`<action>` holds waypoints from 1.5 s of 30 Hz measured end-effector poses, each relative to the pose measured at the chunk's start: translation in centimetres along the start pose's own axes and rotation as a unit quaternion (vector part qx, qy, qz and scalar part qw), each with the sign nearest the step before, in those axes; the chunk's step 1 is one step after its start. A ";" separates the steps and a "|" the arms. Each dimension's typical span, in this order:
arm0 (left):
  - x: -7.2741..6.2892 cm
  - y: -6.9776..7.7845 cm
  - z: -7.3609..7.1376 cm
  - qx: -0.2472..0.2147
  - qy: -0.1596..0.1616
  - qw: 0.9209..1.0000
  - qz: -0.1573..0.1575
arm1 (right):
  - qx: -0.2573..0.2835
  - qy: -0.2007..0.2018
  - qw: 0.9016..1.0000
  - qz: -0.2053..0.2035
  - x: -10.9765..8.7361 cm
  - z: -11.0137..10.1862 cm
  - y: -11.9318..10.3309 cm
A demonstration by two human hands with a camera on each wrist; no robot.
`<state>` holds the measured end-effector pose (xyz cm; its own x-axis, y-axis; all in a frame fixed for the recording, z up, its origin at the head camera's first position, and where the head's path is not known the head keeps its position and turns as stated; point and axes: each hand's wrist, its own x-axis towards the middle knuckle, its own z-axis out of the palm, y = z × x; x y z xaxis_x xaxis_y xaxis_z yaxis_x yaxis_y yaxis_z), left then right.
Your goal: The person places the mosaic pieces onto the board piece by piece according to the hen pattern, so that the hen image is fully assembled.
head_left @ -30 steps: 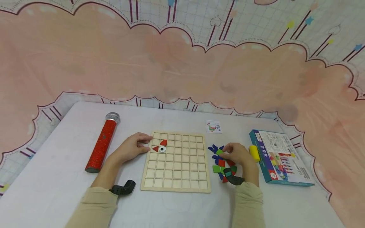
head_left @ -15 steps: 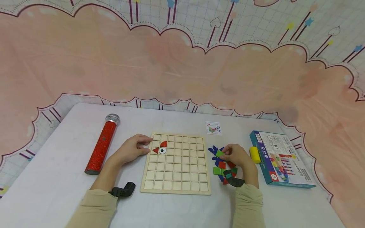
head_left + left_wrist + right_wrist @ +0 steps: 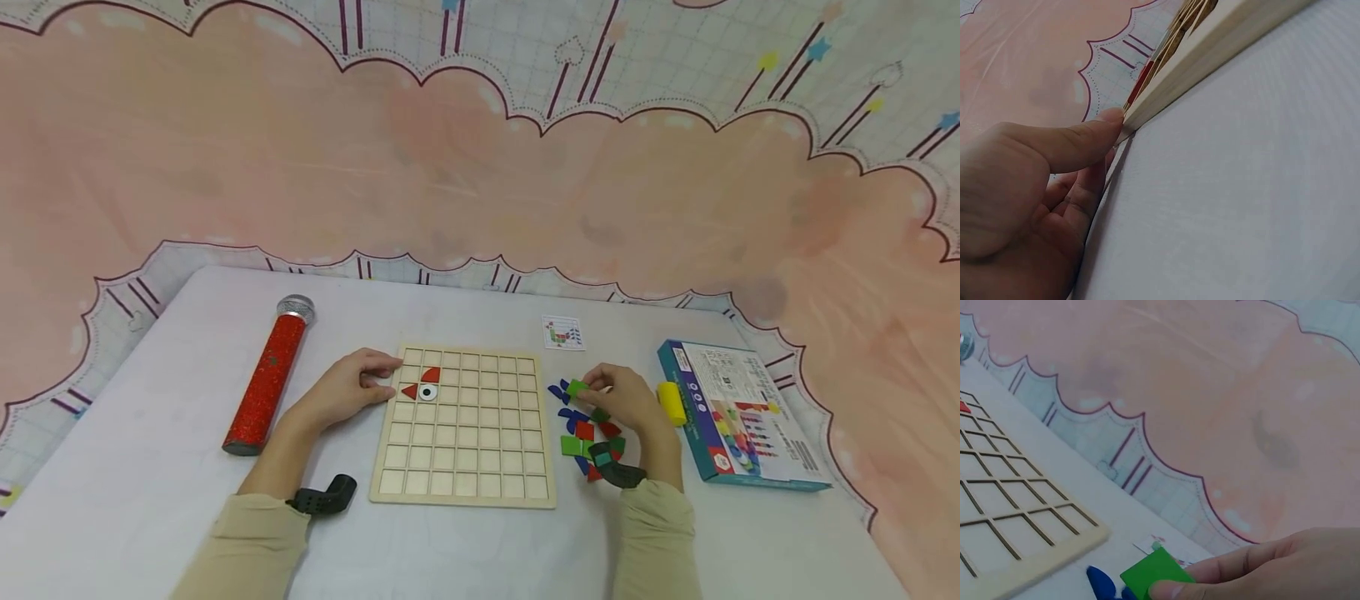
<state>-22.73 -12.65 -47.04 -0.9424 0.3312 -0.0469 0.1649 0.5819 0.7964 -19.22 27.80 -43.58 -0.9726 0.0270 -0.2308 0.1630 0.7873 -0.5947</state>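
A wooden grid board [image 3: 467, 495] lies on the white table. Two red tiles, one a triangle [image 3: 409, 391], and a white eye tile [image 3: 427, 392] sit in its upper-left squares. My left hand [image 3: 351, 385] touches the board's left edge with thumb and fingertips; in the left wrist view its thumb [image 3: 1085, 140] meets the wooden rim. My right hand [image 3: 624, 398] pinches a green square tile [image 3: 1155, 572] between thumb and forefinger. Below it are loose tiles: blue petal shapes [image 3: 573, 415], a red square [image 3: 584, 431] and green squares [image 3: 571, 446], partly hidden by the wrist camera.
A small pattern card [image 3: 562, 333] lies beyond the board's upper right. A red microphone [image 3: 268, 375] lies to the left. To the right are a yellow cylinder [image 3: 671, 404] and a flat game box [image 3: 750, 417].
My right hand has shifted slightly up, carrying the green square up from the loose tiles; a dark green piece now shows below the hand. My left hand stays at the board's edge.
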 end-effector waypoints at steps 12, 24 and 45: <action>0.0 0.0 0.2 -0.012 -0.003 1.000 -0.004 | 0.018 0.013 0.997 -0.080 1.0 2.5 -4.1; -0.3 -0.1 0.1 -0.003 -0.002 1.000 -0.002 | 0.046 -0.030 0.985 -0.163 0.4 7.8 -9.3; 0.1 0.0 -0.2 0.002 0.000 1.000 -0.002 | 0.015 -0.018 0.979 -0.204 -0.3 11.7 -12.8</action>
<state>-22.87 -12.75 -46.94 -0.9433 0.3282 -0.0502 0.1619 0.5867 0.7935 -19.03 10.47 -44.88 -0.9514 -0.3078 0.0033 -0.2318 0.7094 -0.6656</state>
